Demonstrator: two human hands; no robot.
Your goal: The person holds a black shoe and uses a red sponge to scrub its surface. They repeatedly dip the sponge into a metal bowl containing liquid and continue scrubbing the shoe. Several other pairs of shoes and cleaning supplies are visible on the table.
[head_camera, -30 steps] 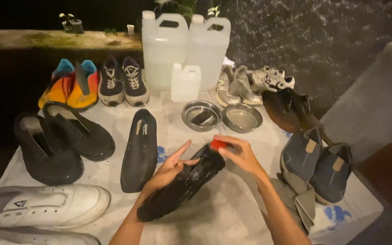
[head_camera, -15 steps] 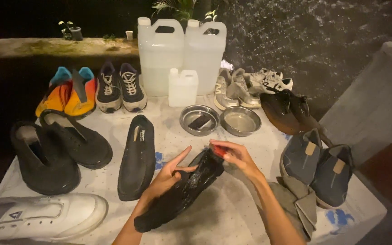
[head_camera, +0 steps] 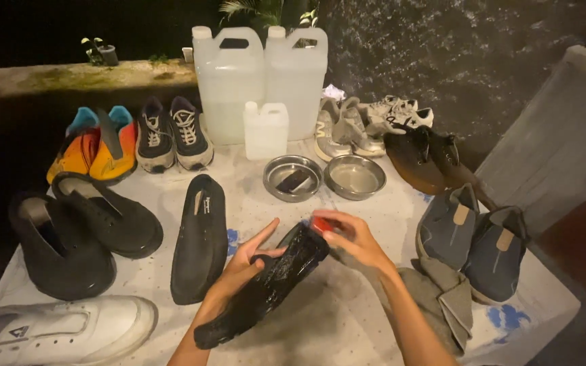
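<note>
A wet, shiny black slip-on shoe [head_camera: 266,288] lies tilted across the middle of the table, sole side partly up. My left hand [head_camera: 242,261] grips it from the left, thumb under it and fingers spread over its side. My right hand [head_camera: 347,240] presses a small red object [head_camera: 321,224] against the shoe's upper end. The matching black shoe [head_camera: 200,237] rests flat just left of my left hand.
Two steel bowls [head_camera: 293,177] [head_camera: 355,176] sit behind my hands, before big white jugs [head_camera: 260,78] and a small one [head_camera: 266,130]. Pairs of shoes ring the table: black [head_camera: 79,234], orange-blue [head_camera: 93,146], brown [head_camera: 428,159], blue-grey [head_camera: 476,237], white [head_camera: 69,332]. A grey cloth [head_camera: 442,301] lies right.
The view has shifted a little. My hands stay on the black shoe, and the right hand with the red object has slid slightly along its upper end.
</note>
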